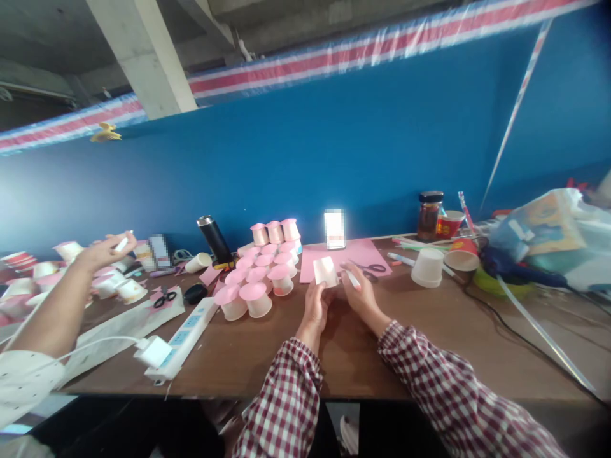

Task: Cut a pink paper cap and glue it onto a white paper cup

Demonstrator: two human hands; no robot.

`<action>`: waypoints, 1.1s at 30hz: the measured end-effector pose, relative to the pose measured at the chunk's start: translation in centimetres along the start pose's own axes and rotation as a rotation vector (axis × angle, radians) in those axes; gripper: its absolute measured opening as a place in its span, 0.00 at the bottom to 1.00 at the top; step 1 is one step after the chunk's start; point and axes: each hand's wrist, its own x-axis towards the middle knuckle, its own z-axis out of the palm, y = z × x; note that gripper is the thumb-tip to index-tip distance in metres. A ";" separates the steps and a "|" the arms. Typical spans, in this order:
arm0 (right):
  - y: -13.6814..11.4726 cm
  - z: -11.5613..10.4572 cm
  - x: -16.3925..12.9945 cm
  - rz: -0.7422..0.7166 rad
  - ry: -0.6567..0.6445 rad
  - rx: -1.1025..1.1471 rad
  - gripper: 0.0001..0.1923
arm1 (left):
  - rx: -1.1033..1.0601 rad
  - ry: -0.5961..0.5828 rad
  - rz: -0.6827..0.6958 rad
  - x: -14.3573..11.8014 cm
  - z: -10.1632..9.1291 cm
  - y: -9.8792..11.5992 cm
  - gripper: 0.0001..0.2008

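My left hand holds a small white paper cup tilted above the brown table. Close beside it, my right hand grips a white marker pen with a pink tip, pointed toward the cup. Both sleeves are red-and-white check. A pink paper sheet with black scissors on it lies just behind my hands. To the left stands a group of several white cups with pink tops.
A co-worker's arm reaches in at the left, holding a small white object. A white power strip, a black flask, an upturned white cup, a jar, red cups and a plastic bag surround the work area. Cables cross the right side.
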 end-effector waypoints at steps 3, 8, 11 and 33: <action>-0.2 0.0 0.0 -0.005 -0.016 0.007 0.14 | 0.001 -0.015 -0.001 0.1 -0.1 -0.1 0.20; -0.1 0.0 -0.1 0.000 -0.032 0.019 0.14 | -0.024 -0.063 0.005 0.0 -0.2 -0.1 0.21; -0.1 0.1 -0.1 0.002 -0.038 0.028 0.15 | -0.043 -0.047 0.014 0.0 -0.1 -0.1 0.20; -0.8 0.0 -0.4 -0.013 0.012 0.120 0.16 | -0.243 0.118 -0.141 0.4 -0.1 1.1 0.18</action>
